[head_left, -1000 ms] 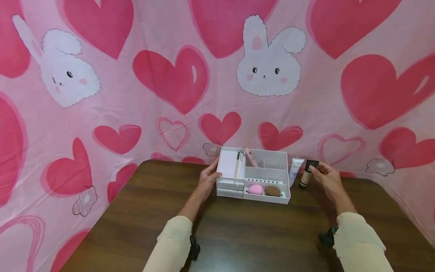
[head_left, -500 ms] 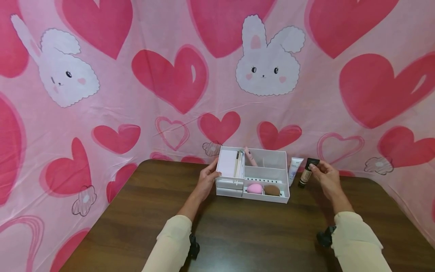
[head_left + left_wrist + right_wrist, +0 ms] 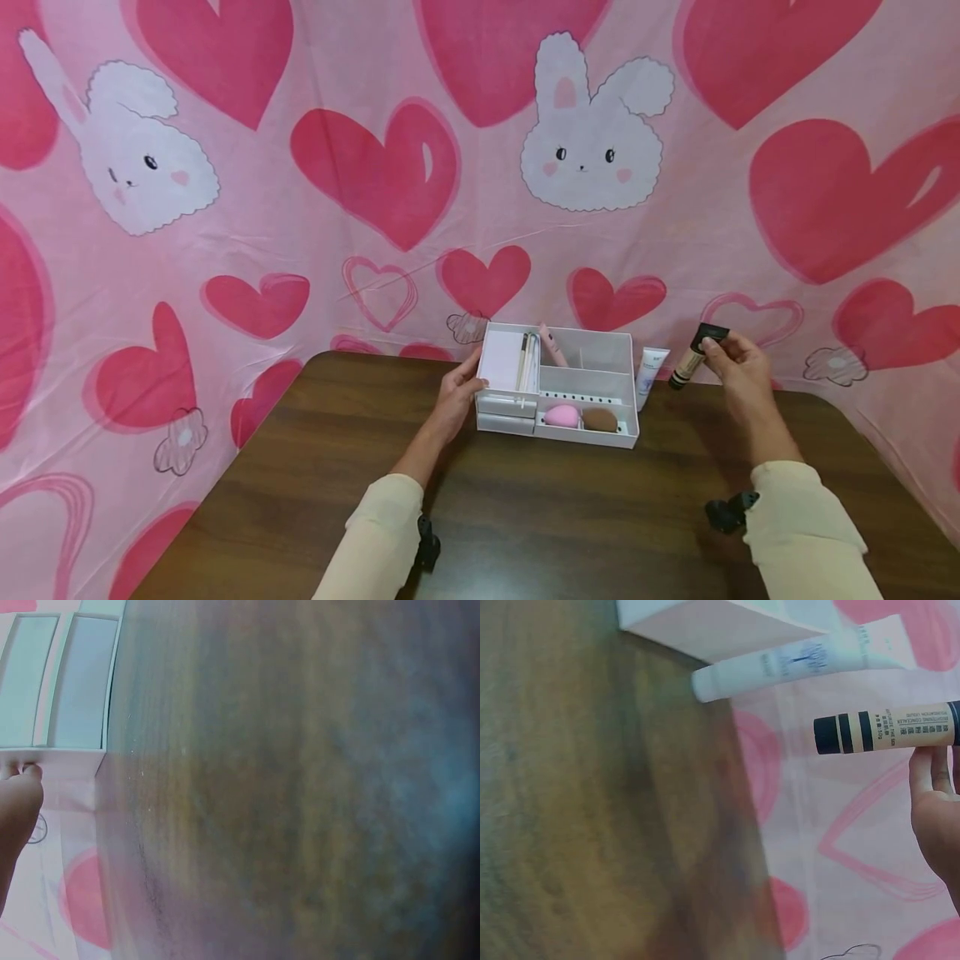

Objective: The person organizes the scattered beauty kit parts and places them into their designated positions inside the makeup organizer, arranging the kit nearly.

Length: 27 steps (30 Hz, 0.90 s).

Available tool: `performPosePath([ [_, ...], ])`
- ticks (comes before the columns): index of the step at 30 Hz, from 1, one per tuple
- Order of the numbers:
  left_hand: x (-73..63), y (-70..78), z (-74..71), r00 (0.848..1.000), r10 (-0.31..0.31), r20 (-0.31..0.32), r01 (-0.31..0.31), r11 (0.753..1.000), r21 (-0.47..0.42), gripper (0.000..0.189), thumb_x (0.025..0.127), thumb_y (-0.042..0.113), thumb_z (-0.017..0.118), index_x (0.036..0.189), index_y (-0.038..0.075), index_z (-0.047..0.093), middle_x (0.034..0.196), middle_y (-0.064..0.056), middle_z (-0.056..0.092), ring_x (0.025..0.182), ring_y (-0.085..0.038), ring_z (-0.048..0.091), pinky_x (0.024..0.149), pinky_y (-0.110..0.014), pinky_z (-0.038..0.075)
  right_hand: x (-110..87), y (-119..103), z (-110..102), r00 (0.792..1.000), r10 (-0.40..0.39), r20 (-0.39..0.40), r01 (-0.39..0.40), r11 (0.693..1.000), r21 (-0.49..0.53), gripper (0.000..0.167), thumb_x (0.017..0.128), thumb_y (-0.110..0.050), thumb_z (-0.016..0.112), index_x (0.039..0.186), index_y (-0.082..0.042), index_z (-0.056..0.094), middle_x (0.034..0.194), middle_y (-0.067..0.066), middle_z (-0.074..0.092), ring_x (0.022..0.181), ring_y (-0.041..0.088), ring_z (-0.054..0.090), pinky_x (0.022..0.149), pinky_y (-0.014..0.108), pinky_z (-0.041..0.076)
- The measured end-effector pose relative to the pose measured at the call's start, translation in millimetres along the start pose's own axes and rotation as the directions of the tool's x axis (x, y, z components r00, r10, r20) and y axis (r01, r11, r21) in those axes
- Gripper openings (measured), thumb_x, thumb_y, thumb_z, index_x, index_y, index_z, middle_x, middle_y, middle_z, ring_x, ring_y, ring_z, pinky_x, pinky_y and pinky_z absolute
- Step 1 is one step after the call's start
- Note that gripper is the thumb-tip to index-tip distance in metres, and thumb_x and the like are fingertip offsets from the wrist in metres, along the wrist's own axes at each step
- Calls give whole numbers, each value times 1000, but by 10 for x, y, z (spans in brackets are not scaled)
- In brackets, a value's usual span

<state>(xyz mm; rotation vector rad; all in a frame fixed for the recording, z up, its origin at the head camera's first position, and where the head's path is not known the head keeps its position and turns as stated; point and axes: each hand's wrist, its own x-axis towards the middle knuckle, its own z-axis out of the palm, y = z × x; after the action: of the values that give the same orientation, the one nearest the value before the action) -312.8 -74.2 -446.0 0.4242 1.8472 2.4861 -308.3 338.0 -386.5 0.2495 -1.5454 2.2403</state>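
Note:
A white desktop organizer (image 3: 585,440) stands near the back of the table. My left hand (image 3: 453,396) grips its left side, thumb at the front corner; in the left wrist view the fingertips (image 3: 30,771) meet the side wall beside two drawers (image 3: 84,682). My right hand (image 3: 744,367) pinches the black flat end of a beige-and-black foundation tube (image 3: 692,360), held tilted with its striped cap down to the left. In the right wrist view the foundation tube (image 3: 900,731) is clear of the table. A white cream tube (image 3: 651,373) stands on its cap against the organizer's right side.
Inside the organizer are slim brushes (image 3: 525,365), a pink tube (image 3: 552,346), a pink makeup sponge (image 3: 562,416) and a brown one (image 3: 601,420). The brown wooden table (image 3: 570,517) ends at a pink heart-print cloth (image 3: 337,200) behind.
My right hand has lifted the foundation tube off the table, up and to the right, away from the cream tube. The left hand and the organizer have stayed in place.

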Motion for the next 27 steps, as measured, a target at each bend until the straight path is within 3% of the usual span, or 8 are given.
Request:
performPosePath([
  [9, 5, -23, -8, 1000, -4, 3, 4, 1000, -4, 70, 90, -8, 47, 156, -9, 25, 168, -22, 19, 149, -30, 27, 96, -8, 43, 113, -247, 124, 998, -53, -26, 52, 998, -46, 23, 93, 6, 63, 92, -14, 74, 83, -8, 76, 78, 0, 69, 73, 13, 57],
  [14, -1, -21, 3, 1000, -7, -1, 7, 1000, -8, 70, 90, -7, 48, 156, -8, 25, 168, -21, 20, 147, -29, 29, 96, -8, 44, 184, -412, 230, 997, -78, 21, 78, 996, -34, 21, 93, 6, 64, 93, -11, 74, 84, -6, 76, 78, 0, 70, 74, 14, 58],
  [19, 2, -18, 14, 1000, -10, -8, 10, 1000, -10, 70, 90, -7, 48, 156, -7, 26, 168, -21, 21, 141, -24, 36, 95, -9, 45, 263, -568, 370, 992, -96, 82, 103, 991, -88, 22, 93, 6, 64, 95, -13, 74, 85, -9, 77, 78, -1, 70, 75, 12, 57],
  [27, 7, -22, -7, 1000, 0, -6, 0, 1000, -3, 70, 90, -6, 48, 156, -7, 25, 168, -22, 21, 140, -23, 38, 95, -9, 45, 381, -642, 690, 983, -118, 138, 133, 986, -102, 26, 93, 8, 62, 94, -16, 74, 84, -9, 76, 78, -1, 69, 76, 12, 57],
])
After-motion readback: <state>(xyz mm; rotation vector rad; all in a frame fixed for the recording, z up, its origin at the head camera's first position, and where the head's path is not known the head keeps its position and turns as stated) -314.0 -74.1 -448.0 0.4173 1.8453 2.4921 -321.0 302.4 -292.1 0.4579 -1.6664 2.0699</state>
